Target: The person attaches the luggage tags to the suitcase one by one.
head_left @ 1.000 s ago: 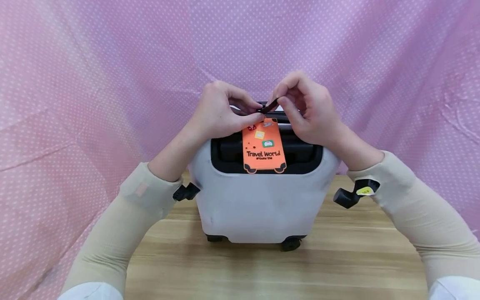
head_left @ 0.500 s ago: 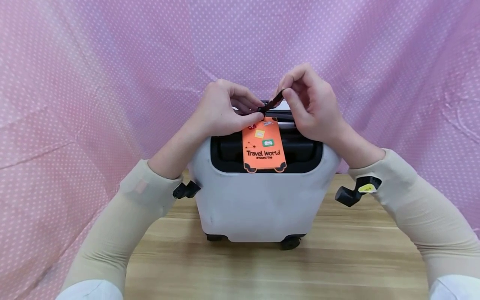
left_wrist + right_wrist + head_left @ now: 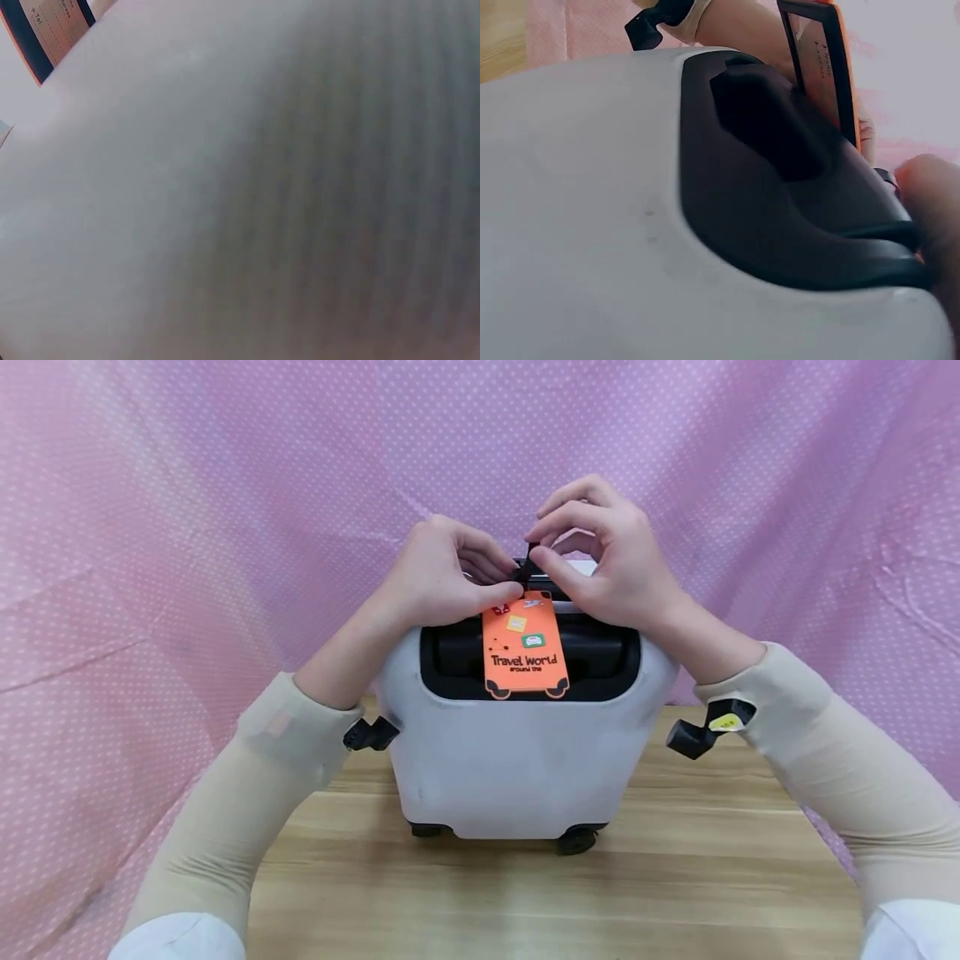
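A small white suitcase [image 3: 517, 768] stands upright with black trim and a black handle area [image 3: 750, 150] on top. Over its front hangs an orange luggage tag [image 3: 527, 652] printed "Travel World". My left hand [image 3: 438, 572] pinches the black strap [image 3: 527, 566] just above the tag, between thumb and fingers. At the strap's upper end is my right hand [image 3: 618, 556], thumb and forefinger pinching it while the other fingers are spread. Both wrist views show the tag's back, with a framed address card. Part of the strap is hidden behind the fingers.
The suitcase's wheels [image 3: 577, 841] rest on a wood-grain tabletop [image 3: 525, 910]. A pink dotted cloth [image 3: 300, 468] hangs behind and at the sides. A black camera mount sits on each wrist, the left one [image 3: 371, 734] close to the suitcase's side.
My right hand has moved left with the strap end, and its outer fingers have spread. The strap now stands more upright. My left hand has stayed nearly in place.
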Demonstrator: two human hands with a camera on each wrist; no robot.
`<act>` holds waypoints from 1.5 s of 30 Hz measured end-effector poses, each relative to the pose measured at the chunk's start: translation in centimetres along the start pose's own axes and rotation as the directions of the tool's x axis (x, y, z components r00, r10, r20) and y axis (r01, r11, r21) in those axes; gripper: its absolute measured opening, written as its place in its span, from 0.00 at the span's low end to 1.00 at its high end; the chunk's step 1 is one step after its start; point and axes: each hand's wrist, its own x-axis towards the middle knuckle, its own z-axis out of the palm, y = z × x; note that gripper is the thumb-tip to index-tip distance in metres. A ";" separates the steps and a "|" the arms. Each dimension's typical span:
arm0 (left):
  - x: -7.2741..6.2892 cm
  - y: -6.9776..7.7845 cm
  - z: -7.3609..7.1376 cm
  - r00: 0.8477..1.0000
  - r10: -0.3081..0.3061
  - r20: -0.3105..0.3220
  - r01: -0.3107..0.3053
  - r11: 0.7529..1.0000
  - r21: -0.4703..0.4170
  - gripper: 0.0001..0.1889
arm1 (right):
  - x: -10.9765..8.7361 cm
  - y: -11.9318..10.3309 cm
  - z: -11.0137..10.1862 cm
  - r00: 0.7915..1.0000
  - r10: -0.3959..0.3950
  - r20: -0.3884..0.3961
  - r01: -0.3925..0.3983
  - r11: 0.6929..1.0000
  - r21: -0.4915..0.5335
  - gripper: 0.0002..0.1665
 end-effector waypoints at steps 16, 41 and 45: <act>0.6 0.2 1.0 0.999 0.015 0.040 -0.015 1.000 -0.016 0.10 | -0.9 0.7 -0.5 0.974 -0.219 0.051 0.215 0.974 0.072 0.12; 0.3 -0.2 0.8 0.998 0.050 0.025 -0.049 0.998 -0.035 0.11 | -1.0 0.3 -0.5 0.985 -0.140 0.105 0.134 0.989 0.063 0.08; 0.3 -0.1 0.7 0.998 0.057 0.025 -0.057 0.998 -0.019 0.12 | -1.0 0.3 -0.5 0.983 -0.147 0.107 0.142 0.988 0.057 0.08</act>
